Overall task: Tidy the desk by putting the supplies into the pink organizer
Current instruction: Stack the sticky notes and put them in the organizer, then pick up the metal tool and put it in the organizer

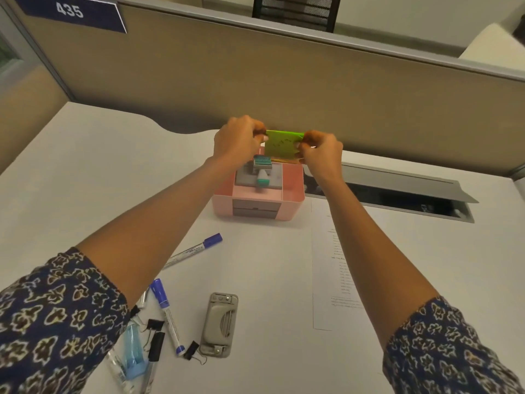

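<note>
Organizer point(292, 191): smooth matt pink plastic. Green sheet point(282, 145): translucent, glossy plastic. Punch point(218, 324): dull grey metal. Desk point(85, 172): matt white. Partition point(255, 89): tan cloth. Sleeves point(54, 314): printed cloth.

A white laminate desk point(85, 177) fills the near scene. Along its far edge stands a tan fabric partition with a grey metal cap point(199, 75). At far left a dark blue sign reading 435 point(71, 11) hangs on it. An open grey cable hatch point(397, 191) sits at right. Beyond the partition, a black mesh chair back point(295, 12) shows.
</note>
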Tool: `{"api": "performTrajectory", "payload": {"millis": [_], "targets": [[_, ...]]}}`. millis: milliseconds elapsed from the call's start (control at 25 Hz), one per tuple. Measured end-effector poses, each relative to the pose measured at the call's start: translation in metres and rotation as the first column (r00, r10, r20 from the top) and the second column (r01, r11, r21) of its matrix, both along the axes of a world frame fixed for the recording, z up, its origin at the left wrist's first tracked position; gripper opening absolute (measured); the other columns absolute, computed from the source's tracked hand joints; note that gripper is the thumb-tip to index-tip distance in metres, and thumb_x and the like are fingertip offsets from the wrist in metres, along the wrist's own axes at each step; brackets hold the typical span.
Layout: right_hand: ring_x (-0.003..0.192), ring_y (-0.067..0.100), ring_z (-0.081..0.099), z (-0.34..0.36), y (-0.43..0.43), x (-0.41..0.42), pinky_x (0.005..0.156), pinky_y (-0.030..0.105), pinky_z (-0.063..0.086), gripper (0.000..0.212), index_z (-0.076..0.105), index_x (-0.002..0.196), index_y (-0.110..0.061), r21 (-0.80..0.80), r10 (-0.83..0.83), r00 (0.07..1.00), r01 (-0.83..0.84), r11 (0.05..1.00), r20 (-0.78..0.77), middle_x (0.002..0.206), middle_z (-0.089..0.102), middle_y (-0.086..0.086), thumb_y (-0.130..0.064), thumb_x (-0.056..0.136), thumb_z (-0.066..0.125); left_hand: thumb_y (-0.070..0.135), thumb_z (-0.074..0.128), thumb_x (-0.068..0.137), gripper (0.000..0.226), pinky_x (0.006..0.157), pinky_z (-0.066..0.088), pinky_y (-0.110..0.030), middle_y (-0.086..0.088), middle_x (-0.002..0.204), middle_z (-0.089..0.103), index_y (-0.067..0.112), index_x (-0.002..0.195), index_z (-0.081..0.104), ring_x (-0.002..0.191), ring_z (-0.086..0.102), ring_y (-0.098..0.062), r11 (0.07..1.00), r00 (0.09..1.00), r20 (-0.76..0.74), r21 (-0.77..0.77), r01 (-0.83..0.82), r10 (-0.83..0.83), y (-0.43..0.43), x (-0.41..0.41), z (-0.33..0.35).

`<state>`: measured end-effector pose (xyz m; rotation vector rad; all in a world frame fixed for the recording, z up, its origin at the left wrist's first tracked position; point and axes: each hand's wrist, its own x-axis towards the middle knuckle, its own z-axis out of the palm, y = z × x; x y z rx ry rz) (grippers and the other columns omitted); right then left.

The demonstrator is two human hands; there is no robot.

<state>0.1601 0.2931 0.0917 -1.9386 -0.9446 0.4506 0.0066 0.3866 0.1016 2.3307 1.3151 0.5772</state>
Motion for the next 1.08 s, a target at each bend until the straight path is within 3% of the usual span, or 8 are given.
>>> {"api": "performTrajectory", "payload": {"millis": [200, 400, 600, 760, 920, 1080], "targets": [[0.089, 0.02, 0.07, 0.0, -0.011, -0.005, 0.078, 0.033, 0.061, 0.018, 0.068, 0.106, -0.011, -0.002, -0.064, 0.997, 0.064, 0.998, -0.054, 0.106, 0.07, 0.005, -0.021, 0.092, 0.063, 0.032, 0.06, 0.09, 0.02, 0.076, 0.056, -0.038, -0.001, 0.105, 0.071, 0.025, 0.106, 0.07, 0.09, 0.065, -0.022, 0.998, 0.996, 0.066, 0.013, -0.055, 0.054, -0.004, -0.002, 0.0], [0.081, 0.013, 0.07, 0.008, -0.061, -0.028, 0.059, 0.012, 0.055, 0.016, 0.069, 0.104, -0.014, 0.094, -0.099, 0.987, 0.112, 0.989, -0.126, 0.099, 0.071, 0.001, -0.022, 0.092, 0.062, 0.036, 0.06, 0.09, 0.018, 0.071, 0.055, -0.03, 0.005, 0.096, 0.073, 0.027, 0.101, 0.07, 0.079, 0.067, -0.011, 0.992, 0.956, 0.264, -0.013, -0.126, 0.125, -0.031, -0.047, 0.012], [0.078, 0.014, 0.07, -0.008, -0.125, -0.075, 0.064, 0.017, 0.057, 0.02, 0.068, 0.11, -0.013, 0.002, -0.113, 0.962, 0.117, 0.993, -0.247, 0.101, 0.069, 0.001, -0.02, 0.093, 0.061, 0.038, 0.062, 0.088, 0.014, 0.077, 0.057, -0.039, 0.008, 0.087, 0.073, 0.032, 0.097, 0.07, 0.077, 0.069, -0.01, 0.97, 0.944, 0.252, -0.169, -0.176, 0.215, -0.091, -0.119, 0.0], [0.086, 0.024, 0.07, -0.028, -0.166, -0.116, 0.077, 0.036, 0.061, 0.024, 0.068, 0.11, -0.006, -0.213, -0.054, 0.945, -0.017, 0.977, -0.321, 0.106, 0.07, 0.011, -0.019, 0.089, 0.066, 0.04, 0.068, 0.082, 0.009, 0.08, 0.056, -0.033, 0.014, 0.083, 0.071, 0.034, 0.088, 0.069, 0.072, 0.067, -0.001, 0.901, 0.954, 0.144, -0.389, -0.191, 0.265, -0.141, -0.17, -0.017], [0.081, 0.028, 0.07, -0.049, -0.198, -0.155, 0.082, 0.044, 0.059, 0.035, 0.066, 0.103, -0.008, -0.467, -0.021, 0.93, -0.164, 0.869, -0.367, 0.097, 0.068, 0.008, -0.035, 0.082, 0.072, 0.05, 0.071, 0.076, 0.046, 0.084, 0.055, -0.041, -0.002, 0.099, 0.07, 0.015, 0.105, 0.067, 0.088, 0.066, -0.017, 0.717, 0.986, -0.064, -0.679, -0.155, 0.152, -0.193, -0.198, -0.044], [0.069, 0.026, 0.066, -0.06, -0.211, -0.186, 0.081, 0.048, 0.058, 0.04, 0.065, 0.097, 0.001, -0.526, -0.033, 0.918, -0.198, 0.827, -0.396, 0.08, 0.062, 0.006, -0.032, 0.077, 0.074, 0.05, 0.076, 0.07, 0.064, 0.082, 0.056, -0.036, -0.006, 0.102, 0.069, 0.008, 0.116, 0.06, 0.087, 0.067, -0.018, 0.656, 0.983, -0.165, -0.735, -0.175, 0.077, -0.23, -0.199, -0.06]]}}
